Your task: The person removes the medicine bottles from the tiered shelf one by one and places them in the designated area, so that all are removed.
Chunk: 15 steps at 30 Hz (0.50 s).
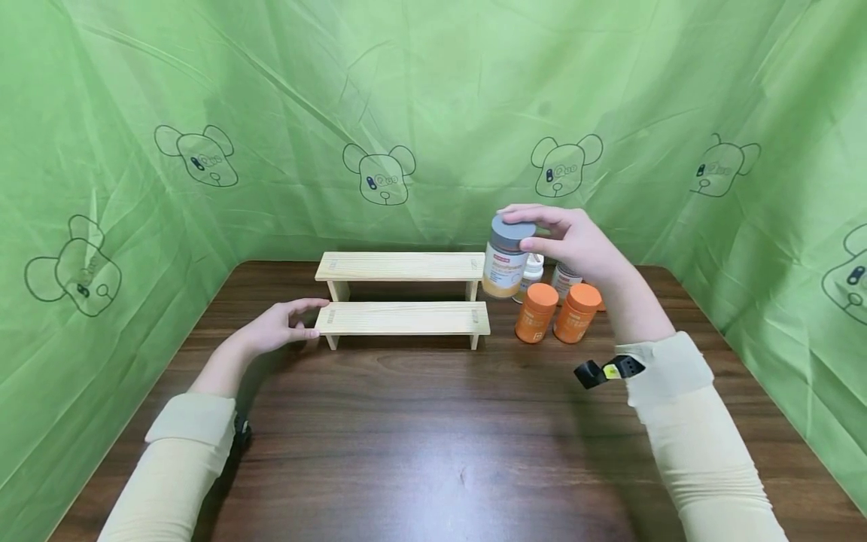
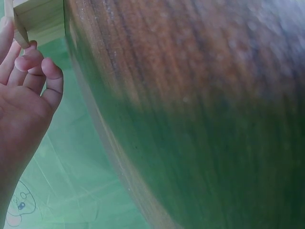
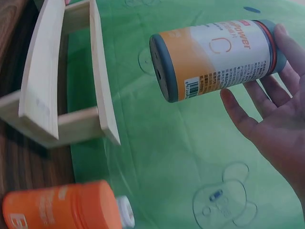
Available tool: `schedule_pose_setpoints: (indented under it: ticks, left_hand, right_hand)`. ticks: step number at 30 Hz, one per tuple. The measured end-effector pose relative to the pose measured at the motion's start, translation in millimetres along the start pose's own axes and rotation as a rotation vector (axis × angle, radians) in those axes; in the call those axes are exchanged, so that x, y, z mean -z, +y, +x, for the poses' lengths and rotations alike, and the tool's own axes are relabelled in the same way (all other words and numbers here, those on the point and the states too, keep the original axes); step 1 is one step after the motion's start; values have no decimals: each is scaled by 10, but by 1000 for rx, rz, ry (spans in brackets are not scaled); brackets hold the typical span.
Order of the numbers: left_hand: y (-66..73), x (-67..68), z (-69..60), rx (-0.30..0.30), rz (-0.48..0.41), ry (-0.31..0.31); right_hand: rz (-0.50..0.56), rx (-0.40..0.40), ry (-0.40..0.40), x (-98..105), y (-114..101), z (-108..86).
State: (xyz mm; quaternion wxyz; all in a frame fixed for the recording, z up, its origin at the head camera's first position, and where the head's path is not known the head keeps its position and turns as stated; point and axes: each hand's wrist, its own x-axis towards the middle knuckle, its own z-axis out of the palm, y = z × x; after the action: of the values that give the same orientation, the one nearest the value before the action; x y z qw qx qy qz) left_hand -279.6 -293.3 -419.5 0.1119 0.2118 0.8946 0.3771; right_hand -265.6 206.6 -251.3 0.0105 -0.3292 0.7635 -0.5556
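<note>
My right hand grips a supplement bottle by its grey lid, holding it upright above the table beside the rack's right end. In the right wrist view the bottle shows a white and orange label with a barcode. A two-step wooden rack stands at the table's middle. At its left end is my left hand, thumb and fingers at the lower step's edge. The left wrist view has the left hand with its fingers at a corner of the wood.
Two orange bottles stand right of the rack on the dark wooden table. Behind them are a white-capped bottle and another labelled bottle, partly hidden. Green cloth with bear drawings surrounds the table at the back and sides.
</note>
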Motion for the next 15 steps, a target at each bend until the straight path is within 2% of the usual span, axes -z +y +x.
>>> schedule_pose_setpoints:
  ticks: [5, 15]
  left_hand:
    - [9, 3, -9, 9, 13, 3]
    - [11, 0, -23, 8, 10, 7]
  right_hand:
    - [51, 15, 16, 183, 13, -133]
    - [37, 34, 43, 581, 38, -443]
